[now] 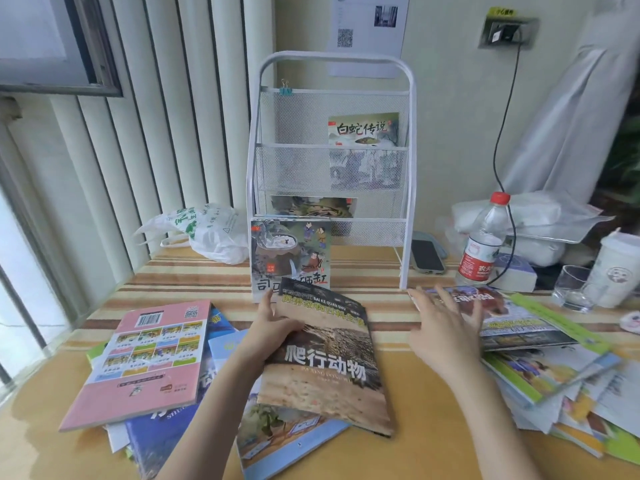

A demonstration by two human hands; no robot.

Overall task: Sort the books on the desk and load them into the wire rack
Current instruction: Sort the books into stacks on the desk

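Observation:
A white wire rack [252,161] stands at the back of the desk with a green-titled book [363,129] in its top pocket and another book [313,206] lower down. A grey story book [291,251] leans upright against the rack's base. My left hand [273,327] grips the left edge of a brown reptile book [329,358], tilted above a pile. My right hand [440,327] lies with fingers spread on a brown-covered book [502,313] topping the right pile.
A pink book [138,362] lies on the left pile over blue ones. A plastic bag [201,233] sits back left. A phone [426,256], water bottle [483,240], glass [573,289], paper cup [616,268] and a cable stand right of the rack.

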